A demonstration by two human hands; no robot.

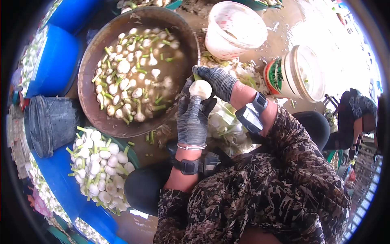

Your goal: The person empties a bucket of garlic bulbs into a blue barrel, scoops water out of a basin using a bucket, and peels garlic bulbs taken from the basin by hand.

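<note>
A white garlic bulb [200, 90] with a short green stem is held between my gloved hands, just beyond the right rim of a big round metal basin [87, 95]. My left hand [192, 118], in a grey glove, grips the bulb from below with its fingers against it. My right hand [217, 81], also gloved in grey, is closed around the stem end at the top. Brownish water fills the basin, with many garlic bulbs [124, 66] and bits of green stem in it.
Peeled bulbs [95, 166] lie heaped at the lower left, near a dark bucket [55, 122] and blue tubs [61, 57]. A white tub [217, 38] and a labelled bucket [290, 73] stand beyond my hands. Leaf scraps [227, 126] cover the floor. Another person [355, 110] is at the right.
</note>
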